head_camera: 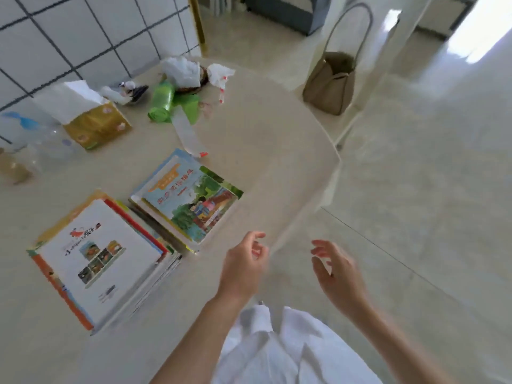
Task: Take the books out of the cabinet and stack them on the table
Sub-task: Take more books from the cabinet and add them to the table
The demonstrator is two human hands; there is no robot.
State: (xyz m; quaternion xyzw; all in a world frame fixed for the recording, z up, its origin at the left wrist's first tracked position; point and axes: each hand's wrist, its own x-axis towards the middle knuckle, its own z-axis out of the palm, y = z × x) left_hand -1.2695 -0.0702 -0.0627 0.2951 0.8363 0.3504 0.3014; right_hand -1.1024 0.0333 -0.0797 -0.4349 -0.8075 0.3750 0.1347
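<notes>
Hovering lower centre, both empty: left hand (243, 266) and right hand (336, 275), fingers loosely curled. Two book stacks on table (263, 139): white-cover stack (102, 261) lower left, blue-cover stack (188, 198) just beside, centre-left.

Left hand (243, 266) held forward, fingers loosely curled, holding nothing; right hand (336, 268) likewise, fingers relaxed.

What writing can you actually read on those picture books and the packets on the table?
Nothing can be quoted with certainty.
Right book stack: blue Chinese title on the top cover and an orange banner above it, too blurred to read.
Left book stack: dark title characters and small print on the white cover, unreadable.
Yellow tissue pack: pattern only, no legible text.
Green bag roll: no text visible.
</notes>
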